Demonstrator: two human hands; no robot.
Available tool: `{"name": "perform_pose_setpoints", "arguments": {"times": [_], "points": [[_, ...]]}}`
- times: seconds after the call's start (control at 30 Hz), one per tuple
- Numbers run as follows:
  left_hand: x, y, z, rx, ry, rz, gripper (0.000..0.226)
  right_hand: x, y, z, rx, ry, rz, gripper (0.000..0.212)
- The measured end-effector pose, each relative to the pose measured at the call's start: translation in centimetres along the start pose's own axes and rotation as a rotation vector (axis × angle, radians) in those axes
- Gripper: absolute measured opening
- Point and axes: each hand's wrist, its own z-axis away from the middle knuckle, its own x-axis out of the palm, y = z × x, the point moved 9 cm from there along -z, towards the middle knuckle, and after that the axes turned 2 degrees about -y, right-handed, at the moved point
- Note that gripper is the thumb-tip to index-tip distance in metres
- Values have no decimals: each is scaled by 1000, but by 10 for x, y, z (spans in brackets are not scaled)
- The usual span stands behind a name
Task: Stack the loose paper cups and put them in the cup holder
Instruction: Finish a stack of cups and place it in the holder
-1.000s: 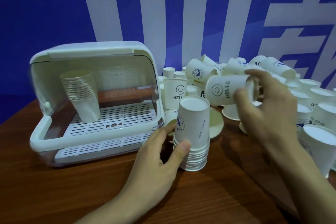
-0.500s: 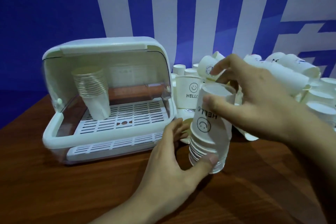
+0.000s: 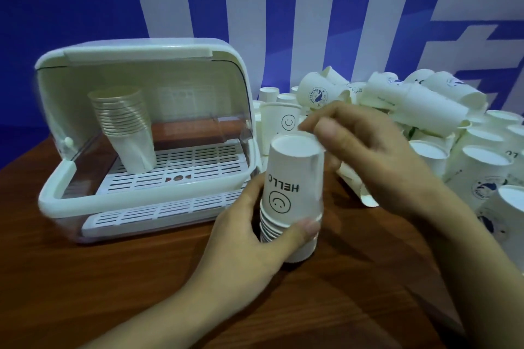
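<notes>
1. In the head view, an inverted stack of paper cups (image 3: 289, 207) stands mouth-down on the wooden surface (image 3: 113, 278), near the middle of the scene and just right of the cup holder (image 3: 141, 133).
2. The left hand (image 3: 255, 241) wraps the lower part of the stack, thumb across the near side over the nested rims, probably to keep it from tipping while cups go on.
3. The top cup (image 3: 295, 176), printed with an upside-down smiley and "HELLO", sits fully down over the others.
4. The right hand (image 3: 365, 156) hovers just right of the top cup with fingers loosely curled. It holds nothing I can see; whether its fingertips touch the cup's base is unclear.
5. The cup holder's clear cover is swung up. That leaves the slotted tray open for loading.
6. A finished stack (image 3: 127, 127) already stands on the tray, mouths up, at the far left, so space remains to its right.
7. The loose cups (image 3: 425, 110) lie heaped at the far right, within the right hand's reach, so much stacking looks left to do.
</notes>
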Motion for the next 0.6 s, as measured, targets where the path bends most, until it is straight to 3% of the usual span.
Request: {"name": "perform_pose_setpoints", "arguments": {"times": [0.1,0.2,0.27,0.47,0.6], "points": [[1,0,0,-8,-2,-12,54,-24,31,1,148,129,408,43],[0,-2,1,-11,6,-41,54,-14,71,9,454,-140,911,54],[-1,-2,1,-13,9,-49,55,-11,84,14,570,-245,1019,62],[1,1,2,-8,5,-60,59,-18,75,9,525,-117,1015,36],[0,1,2,1,5,-59,62,-37,45,4,337,230,526,57]]}}
